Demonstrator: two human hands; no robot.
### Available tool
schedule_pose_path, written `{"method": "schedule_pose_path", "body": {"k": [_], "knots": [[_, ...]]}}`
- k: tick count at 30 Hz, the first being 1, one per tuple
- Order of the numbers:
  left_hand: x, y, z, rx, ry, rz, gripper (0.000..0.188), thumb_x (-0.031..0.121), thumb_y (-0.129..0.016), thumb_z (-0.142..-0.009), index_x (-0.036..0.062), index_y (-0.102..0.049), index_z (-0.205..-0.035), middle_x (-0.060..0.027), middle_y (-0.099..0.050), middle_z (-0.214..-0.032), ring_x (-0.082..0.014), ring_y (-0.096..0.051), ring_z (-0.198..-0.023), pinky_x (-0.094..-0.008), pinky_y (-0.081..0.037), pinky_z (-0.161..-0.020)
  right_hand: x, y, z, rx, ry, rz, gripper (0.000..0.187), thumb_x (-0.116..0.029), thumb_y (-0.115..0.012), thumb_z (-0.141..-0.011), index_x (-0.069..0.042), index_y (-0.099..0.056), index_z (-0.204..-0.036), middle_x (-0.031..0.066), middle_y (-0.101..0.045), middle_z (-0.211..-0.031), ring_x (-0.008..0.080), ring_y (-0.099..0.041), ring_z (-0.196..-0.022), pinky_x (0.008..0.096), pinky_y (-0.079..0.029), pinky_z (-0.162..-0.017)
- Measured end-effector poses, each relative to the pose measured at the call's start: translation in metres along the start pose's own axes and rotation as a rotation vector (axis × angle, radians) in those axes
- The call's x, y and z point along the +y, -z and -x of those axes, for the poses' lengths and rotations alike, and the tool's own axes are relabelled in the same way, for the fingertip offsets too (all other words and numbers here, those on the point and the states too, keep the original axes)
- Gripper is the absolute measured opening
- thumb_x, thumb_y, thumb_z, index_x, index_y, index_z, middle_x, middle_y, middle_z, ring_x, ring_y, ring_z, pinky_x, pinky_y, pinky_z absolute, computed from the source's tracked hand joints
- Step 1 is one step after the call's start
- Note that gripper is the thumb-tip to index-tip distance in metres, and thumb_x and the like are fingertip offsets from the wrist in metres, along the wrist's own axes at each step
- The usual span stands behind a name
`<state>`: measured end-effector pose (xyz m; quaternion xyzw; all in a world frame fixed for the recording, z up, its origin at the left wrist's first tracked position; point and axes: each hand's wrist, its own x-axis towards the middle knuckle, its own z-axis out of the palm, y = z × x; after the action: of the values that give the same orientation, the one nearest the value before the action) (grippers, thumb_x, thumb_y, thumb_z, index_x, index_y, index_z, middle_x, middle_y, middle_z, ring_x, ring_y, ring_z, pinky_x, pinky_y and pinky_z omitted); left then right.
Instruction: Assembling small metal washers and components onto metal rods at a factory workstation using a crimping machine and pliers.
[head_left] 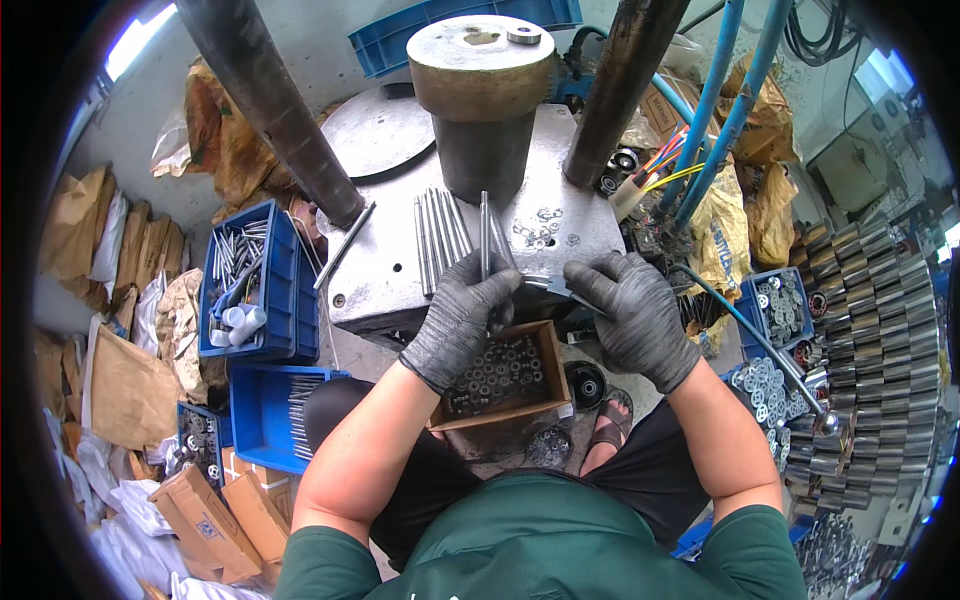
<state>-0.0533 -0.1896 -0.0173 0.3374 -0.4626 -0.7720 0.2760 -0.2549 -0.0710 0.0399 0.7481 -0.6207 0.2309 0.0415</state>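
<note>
My left hand (465, 305), in a dark grey glove, is closed around a thin metal rod (486, 225) that stands nearly upright. To its right my gloved right hand (635, 305) is closed, thumb and fingers together. A thin shiny edge shows at those fingertips, too small to name. Beyond my left hand, several similar rods (436, 235) lie side by side on the metal plate (375, 255). Small metal rings (540, 230) are scattered on the plate to their right. Below my hands sits an open cardboard box (505, 418) holding many small round metal parts (495, 372).
A thick steel cylinder (480, 85) rises from the plate between two dark posts (275, 110) (620, 90). Blue bins (285, 290) (255, 415) stand at left. Blue hoses (715, 110) hang at right, near stacked metal cylinders (865, 350). A slanting lever (760, 345) has a ball end.
</note>
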Motion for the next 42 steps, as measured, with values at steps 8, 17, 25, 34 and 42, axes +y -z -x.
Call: {"method": "schedule_pose_path", "body": {"k": [8,17,25,34,42], "knots": [[-0.008,0.007,0.000,0.022,-0.236,-0.293,0.025,0.017,-0.057,-0.102,0.0019,-0.065,-0.120,-0.0023,-0.068,-0.088,-0.0056,-0.058,-0.069,-0.0208,-0.047,-0.061,0.024,0.005,0.013,-0.015,-0.510,-0.621,0.047,-0.011,-0.072,-0.087,-0.001,-0.063,-0.131,0.0097,-0.073,-0.104,0.0139,-0.069,-0.089,0.0304,-0.057,-0.073],[0.000,0.005,0.002,0.027,-0.436,-0.638,0.021,0.011,-0.062,-0.098,0.0016,-0.067,-0.116,-0.0044,-0.068,-0.095,-0.0118,-0.060,-0.087,-0.0294,-0.051,-0.082,0.038,0.019,0.016,-0.151,-0.512,-0.777,0.052,-0.013,-0.074,-0.086,-0.001,-0.061,-0.135,0.0091,-0.074,-0.097,0.0122,-0.068,-0.089,0.0303,-0.056,-0.083],[0.008,0.008,0.005,-0.054,-0.377,-0.560,0.025,0.008,-0.066,-0.097,0.0014,-0.066,-0.121,-0.0040,-0.070,-0.101,-0.0115,-0.065,-0.093,-0.0291,-0.054,-0.087,0.037,0.036,0.015,-0.208,-0.621,-0.818,0.048,-0.012,-0.074,-0.086,0.001,-0.063,-0.131,0.0098,-0.074,-0.110,0.0124,-0.067,-0.099,0.0301,-0.055,-0.088],[0.012,0.006,0.009,-0.140,-0.437,-0.594,0.025,0.007,-0.062,-0.099,0.0011,-0.067,-0.123,-0.0105,-0.074,-0.104,-0.0124,-0.067,-0.099,-0.0298,-0.055,-0.090,0.041,0.037,0.020,-0.302,-0.504,-0.727,0.047,-0.004,-0.071,-0.085,0.000,-0.064,-0.131,0.0098,-0.072,-0.113,0.0110,-0.065,-0.099,0.0293,-0.054,-0.091],[0.007,0.004,0.013,-0.256,-0.212,-0.286,0.033,0.016,-0.053,-0.102,0.0020,-0.063,-0.130,-0.0092,-0.073,-0.099,-0.0065,-0.055,-0.055,-0.0199,-0.044,-0.052,0.017,0.022,0.011,-0.495,-0.460,-0.923,0.051,0.002,-0.066,-0.085,-0.002,-0.061,-0.136,0.0095,-0.071,-0.119,0.0103,-0.062,-0.108,0.0265,-0.050,-0.095]]}}
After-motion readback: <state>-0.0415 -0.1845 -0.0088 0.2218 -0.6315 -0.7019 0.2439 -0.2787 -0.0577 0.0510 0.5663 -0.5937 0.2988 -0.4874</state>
